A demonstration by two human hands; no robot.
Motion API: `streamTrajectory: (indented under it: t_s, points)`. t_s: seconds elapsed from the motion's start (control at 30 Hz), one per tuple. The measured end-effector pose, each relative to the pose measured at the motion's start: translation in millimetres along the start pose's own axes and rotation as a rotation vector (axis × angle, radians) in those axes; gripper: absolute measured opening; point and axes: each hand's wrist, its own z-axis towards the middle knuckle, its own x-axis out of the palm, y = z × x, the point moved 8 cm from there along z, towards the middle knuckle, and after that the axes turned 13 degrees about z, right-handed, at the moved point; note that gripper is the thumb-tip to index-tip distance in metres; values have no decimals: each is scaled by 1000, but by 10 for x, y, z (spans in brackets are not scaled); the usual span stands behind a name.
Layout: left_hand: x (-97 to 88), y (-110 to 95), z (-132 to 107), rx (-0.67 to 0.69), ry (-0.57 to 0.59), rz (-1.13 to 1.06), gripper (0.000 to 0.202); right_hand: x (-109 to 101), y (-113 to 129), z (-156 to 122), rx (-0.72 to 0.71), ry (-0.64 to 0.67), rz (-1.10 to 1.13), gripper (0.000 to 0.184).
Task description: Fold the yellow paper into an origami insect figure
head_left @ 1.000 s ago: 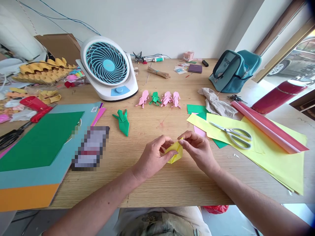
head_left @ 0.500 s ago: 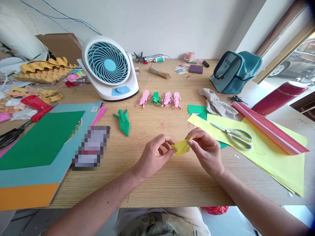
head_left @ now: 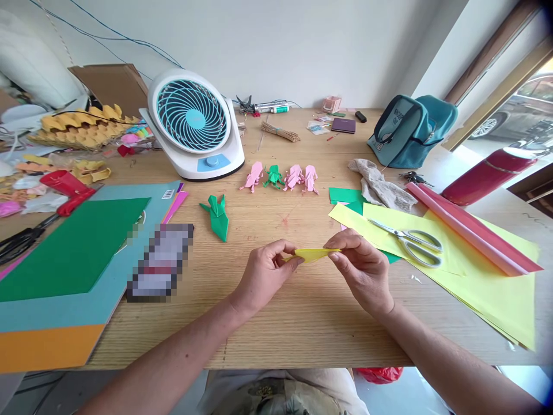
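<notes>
A small folded yellow paper piece (head_left: 314, 254) is held flat between both hands just above the wooden table (head_left: 276, 323), near its front middle. My left hand (head_left: 265, 274) pinches its left end with thumb and fingertips. My right hand (head_left: 360, 268) pinches its right end the same way. A half-folded green paper figure (head_left: 217, 215) lies on the table to the upper left of my hands. Further back stands a row of small finished paper figures, three pink (head_left: 297, 175) and one green (head_left: 273, 175).
Yellow sheets (head_left: 484, 271) with scissors (head_left: 410, 239) on them and a pink paper roll (head_left: 469, 233) lie at the right. Green and teal card sheets (head_left: 73, 248) lie at the left. A desk fan (head_left: 193, 125), a teal bag (head_left: 410, 129) and a crumpled cloth (head_left: 380, 184) stand behind.
Both hands lifted the yellow piece off the table and turned it from tilted to flat, stretched between the two pinches. The hands moved slightly apart and away from me.
</notes>
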Motion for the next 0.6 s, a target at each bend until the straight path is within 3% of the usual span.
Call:
streamTrajectory:
  t_s: [0.23, 0.6]
  points:
    - [31, 4, -27, -10, 17, -209, 16, -65, -38, 30, 17, -59, -12, 15]
    - [-131, -198, -43, 286, -134, 15, 18, -94, -89, 37, 22, -77, -34, 15]
